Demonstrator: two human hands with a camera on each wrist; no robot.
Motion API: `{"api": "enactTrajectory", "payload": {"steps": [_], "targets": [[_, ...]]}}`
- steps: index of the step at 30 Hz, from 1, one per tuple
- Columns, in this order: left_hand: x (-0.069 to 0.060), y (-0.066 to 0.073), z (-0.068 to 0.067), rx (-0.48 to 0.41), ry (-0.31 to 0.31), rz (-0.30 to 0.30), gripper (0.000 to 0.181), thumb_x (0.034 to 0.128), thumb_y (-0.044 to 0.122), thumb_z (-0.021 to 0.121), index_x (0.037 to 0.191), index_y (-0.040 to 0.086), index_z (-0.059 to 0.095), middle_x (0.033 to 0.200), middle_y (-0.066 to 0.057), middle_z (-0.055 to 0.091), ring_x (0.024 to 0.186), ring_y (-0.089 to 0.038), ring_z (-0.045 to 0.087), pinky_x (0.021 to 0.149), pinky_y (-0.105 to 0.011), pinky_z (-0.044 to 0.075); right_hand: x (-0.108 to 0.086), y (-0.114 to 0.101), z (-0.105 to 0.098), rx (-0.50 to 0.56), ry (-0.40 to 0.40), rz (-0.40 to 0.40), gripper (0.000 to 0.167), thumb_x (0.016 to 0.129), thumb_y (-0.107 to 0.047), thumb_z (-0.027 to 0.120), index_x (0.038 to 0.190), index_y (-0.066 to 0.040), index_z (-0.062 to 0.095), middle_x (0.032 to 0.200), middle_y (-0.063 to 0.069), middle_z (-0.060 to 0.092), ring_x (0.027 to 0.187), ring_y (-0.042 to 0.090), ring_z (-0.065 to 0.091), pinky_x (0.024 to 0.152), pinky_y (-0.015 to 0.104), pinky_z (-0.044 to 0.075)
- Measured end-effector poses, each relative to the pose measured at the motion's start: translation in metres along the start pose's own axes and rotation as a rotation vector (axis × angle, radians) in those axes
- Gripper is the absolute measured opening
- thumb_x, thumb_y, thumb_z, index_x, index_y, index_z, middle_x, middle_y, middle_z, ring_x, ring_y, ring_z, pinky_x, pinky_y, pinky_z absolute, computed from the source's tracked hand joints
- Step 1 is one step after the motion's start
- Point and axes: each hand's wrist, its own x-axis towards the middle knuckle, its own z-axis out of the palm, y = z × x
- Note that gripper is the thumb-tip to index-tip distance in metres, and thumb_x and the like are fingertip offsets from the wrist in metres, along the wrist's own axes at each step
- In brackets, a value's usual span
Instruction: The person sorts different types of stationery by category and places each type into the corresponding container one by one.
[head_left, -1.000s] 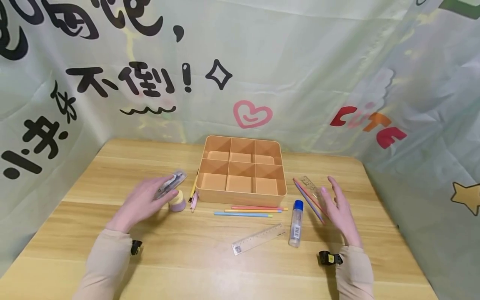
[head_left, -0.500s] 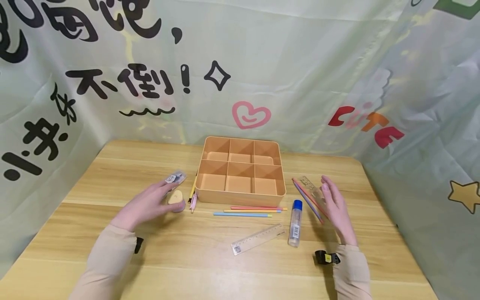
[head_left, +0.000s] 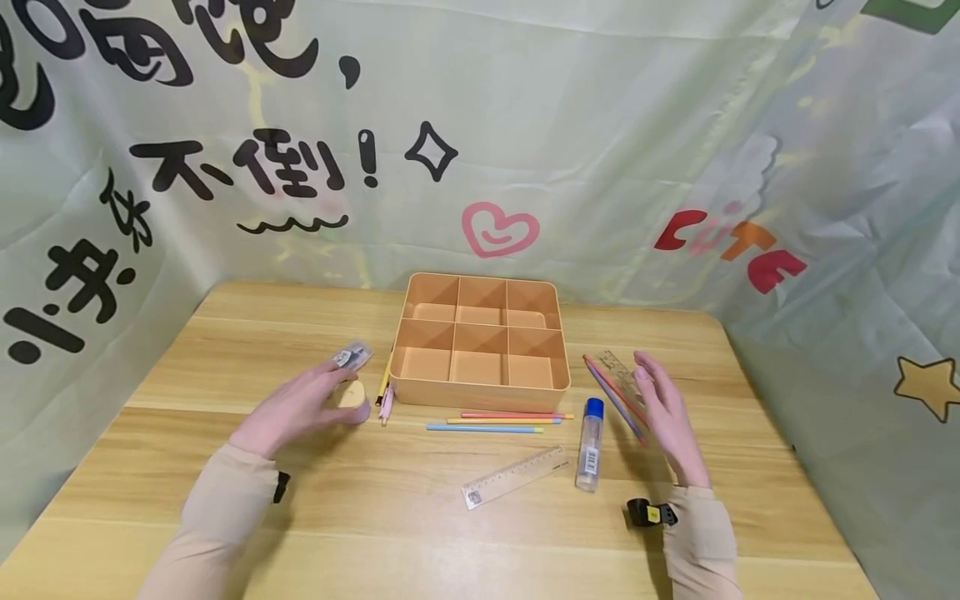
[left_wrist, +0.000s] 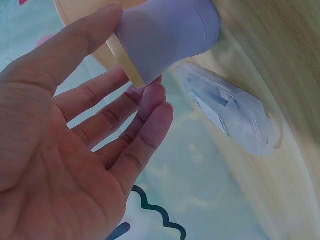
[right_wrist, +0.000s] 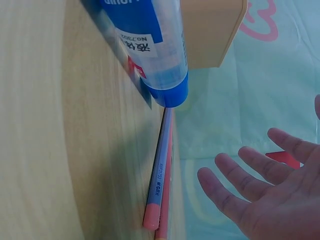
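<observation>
A clear ruler (head_left: 516,479) lies at a slant on the near part of the wooden table (head_left: 420,542). To its right lies a bottle (head_left: 589,450) with a blue cap. Past that, the right hand (head_left: 670,425) hangs open, with its fingers spread a little. It has hold of nothing. Just beside it, a red stick (head_left: 606,378) and a purple stick (head_left: 613,403) lie close together, next to another clear ruler (head_left: 617,367).

The left hand (head_left: 294,410) is at the purple pot (head_left: 362,413). The pot has a yellow top and sits on the table, left of the big box. The fingers bend softly, with a wide gap between them and the thumb. The thumb is at the yellow rim, but I cannot tell if the hand grips the pot. A clear packet (head_left: 354,357) lies just behind the pot.

Three thin sticks (head_left: 483,428), blue, yellow and red, lie in front of the tan box (head_left: 480,394). The box has six little rooms. At the back hangs a pale cloth (head_left: 600,125) with black writing and a pink heart (head_left: 498,236).
</observation>
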Motion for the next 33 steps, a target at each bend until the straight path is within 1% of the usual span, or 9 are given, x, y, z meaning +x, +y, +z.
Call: {"api": "enactTrajectory", "payload": {"steps": [4,12,17,20,23,25,28,33], "targets": [[0.001,-0.001,0.000,0.008,0.007,0.013,0.056,0.0901,0.039,0.075,0.128,0.000,0.063,0.130,-0.028,0.062,0.111,-0.039,0.066,0.093,-0.058,0.054,0.000,0.000,0.000,0.002,-0.001,-0.002,0.055,0.111,-0.031,0.033,0.155,0.002,0.032,0.160,0.027,0.033,0.139,0.046,0.042,0.092,0.001,0.038],[-0.001,-0.003,-0.001,0.011,0.017,0.033,0.055,0.0916,0.037,0.073,0.129,-0.002,0.062,0.129,-0.027,0.064,0.111,-0.040,0.066,0.094,-0.057,0.054,-0.001,0.000,-0.001,-0.007,0.000,-0.013,0.054,0.111,-0.031,0.033,0.154,0.001,0.033,0.158,0.028,0.035,0.138,0.046,0.043,0.091,0.001,0.039],[-0.004,-0.004,-0.003,-0.021,0.014,0.020,0.059,0.0927,0.038,0.072,0.136,0.000,0.058,0.135,-0.029,0.060,0.118,-0.045,0.063,0.097,-0.061,0.051,-0.001,-0.001,-0.001,-0.027,0.000,-0.015,0.052,0.111,-0.030,0.033,0.154,0.000,0.035,0.158,0.028,0.037,0.136,0.044,0.046,0.089,-0.001,0.037],[-0.005,-0.004,-0.004,-0.017,0.034,0.025,0.057,0.0934,0.037,0.071,0.137,0.003,0.058,0.131,-0.027,0.062,0.107,-0.039,0.067,0.092,-0.058,0.054,0.000,-0.001,-0.001,-0.033,-0.003,-0.015,0.052,0.111,-0.030,0.033,0.153,0.000,0.036,0.157,0.028,0.038,0.135,0.043,0.046,0.088,-0.002,0.035],[-0.006,-0.004,-0.006,0.011,0.058,0.050,0.051,0.0932,0.032,0.072,0.133,0.003,0.060,0.124,-0.024,0.065,0.097,-0.031,0.068,0.084,-0.053,0.057,0.000,-0.001,-0.002,-0.034,-0.009,-0.012,0.052,0.111,-0.031,0.033,0.154,-0.001,0.036,0.157,0.029,0.038,0.136,0.044,0.046,0.088,0.000,0.036],[-0.006,-0.003,-0.008,0.021,0.064,0.058,0.048,0.0923,0.029,0.073,0.131,0.002,0.061,0.121,-0.022,0.066,0.094,-0.029,0.067,0.081,-0.051,0.058,0.000,-0.001,-0.002,-0.033,-0.012,-0.011,0.052,0.111,-0.031,0.033,0.154,-0.002,0.036,0.157,0.029,0.038,0.136,0.045,0.046,0.088,0.000,0.036],[-0.006,-0.001,-0.011,0.025,0.074,0.067,0.048,0.0916,0.028,0.074,0.129,0.001,0.061,0.119,-0.021,0.066,0.095,-0.029,0.067,0.080,-0.050,0.057,0.000,0.000,-0.002,-0.037,-0.014,-0.007,0.052,0.111,-0.031,0.033,0.154,-0.002,0.036,0.157,0.028,0.038,0.136,0.045,0.046,0.087,-0.001,0.035],[-0.004,0.002,-0.015,0.016,0.104,0.066,0.047,0.0924,0.029,0.073,0.126,-0.002,0.061,0.111,-0.015,0.066,0.087,-0.021,0.060,0.073,-0.038,0.053,0.000,0.000,-0.002,-0.050,-0.013,-0.002,0.052,0.111,-0.032,0.033,0.154,-0.002,0.036,0.157,0.027,0.038,0.136,0.045,0.047,0.087,-0.002,0.033]]}}
